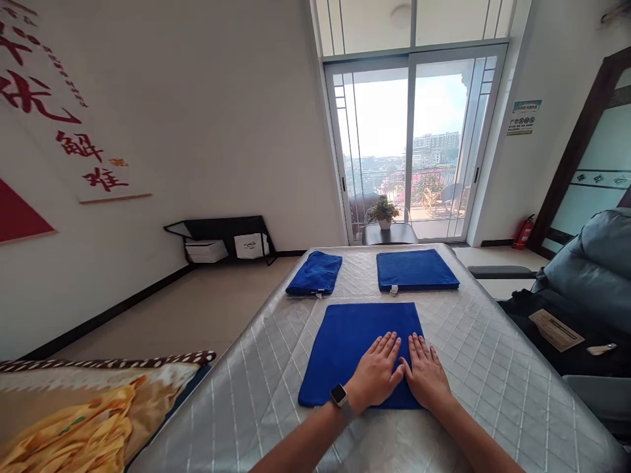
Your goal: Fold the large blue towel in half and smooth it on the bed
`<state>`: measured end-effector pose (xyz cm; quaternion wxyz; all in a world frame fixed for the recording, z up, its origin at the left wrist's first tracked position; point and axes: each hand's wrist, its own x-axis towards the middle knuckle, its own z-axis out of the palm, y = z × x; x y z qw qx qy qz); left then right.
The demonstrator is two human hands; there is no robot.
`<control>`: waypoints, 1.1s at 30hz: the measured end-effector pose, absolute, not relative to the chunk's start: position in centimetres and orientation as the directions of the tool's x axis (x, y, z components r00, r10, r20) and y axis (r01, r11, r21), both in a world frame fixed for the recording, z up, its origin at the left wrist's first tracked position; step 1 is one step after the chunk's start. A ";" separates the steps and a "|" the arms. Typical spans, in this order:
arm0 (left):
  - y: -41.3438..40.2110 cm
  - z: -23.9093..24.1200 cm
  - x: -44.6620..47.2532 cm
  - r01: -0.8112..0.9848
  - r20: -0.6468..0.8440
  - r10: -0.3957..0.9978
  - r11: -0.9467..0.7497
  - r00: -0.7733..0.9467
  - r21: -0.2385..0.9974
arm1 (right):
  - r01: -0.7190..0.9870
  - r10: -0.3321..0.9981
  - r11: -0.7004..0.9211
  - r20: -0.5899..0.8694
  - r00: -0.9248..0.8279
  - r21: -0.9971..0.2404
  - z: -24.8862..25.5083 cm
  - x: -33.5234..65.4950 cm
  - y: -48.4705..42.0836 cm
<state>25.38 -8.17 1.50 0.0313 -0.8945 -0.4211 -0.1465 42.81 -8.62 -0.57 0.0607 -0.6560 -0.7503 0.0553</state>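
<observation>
A blue towel (345, 335) lies spread flat on the silver quilted mattress (493, 368) in front of me. My left hand (375, 373), with a watch on its wrist, lies flat on the towel's near part, fingers stretched out. My right hand (424, 371) rests flat beside it, thumbs almost touching. Neither hand holds anything. Farther back lie a folded blue towel (417, 269) on the right and a smaller folded blue towel (314, 272) on the left.
A patterned cushion (83, 407) sits at the near left. A grey armchair (591, 276) stands to the right of the mattress. Beyond the far edge are a small table with a potted plant (383, 213) and glass balcony doors (409, 144).
</observation>
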 end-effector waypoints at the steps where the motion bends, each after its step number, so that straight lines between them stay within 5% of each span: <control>1: -8.5 1.3 26.6 0.736 0.290 0.724 -0.671 0.626 0.086 | 0.979 0.990 0.142 0.017 -0.141 -0.146 -0.7 42.9 -8.6; 7: -7.6 0.2 26.8 0.799 0.239 0.806 -0.581 0.541 0.154 | 0.979 0.990 0.142 0.022 -0.140 -0.149 -1.0 42.9 -8.4; 19: -9.1 -1.2 12.2 0.972 0.162 0.969 -0.204 0.184 0.117 | 0.978 0.993 0.121 0.011 -0.121 -0.172 -0.3 42.7 -8.5; 33: -10.0 -0.8 11.7 0.963 0.203 0.967 -0.194 0.155 0.186 | 0.977 0.989 0.147 0.028 -0.144 -0.156 0.0 42.9 -8.7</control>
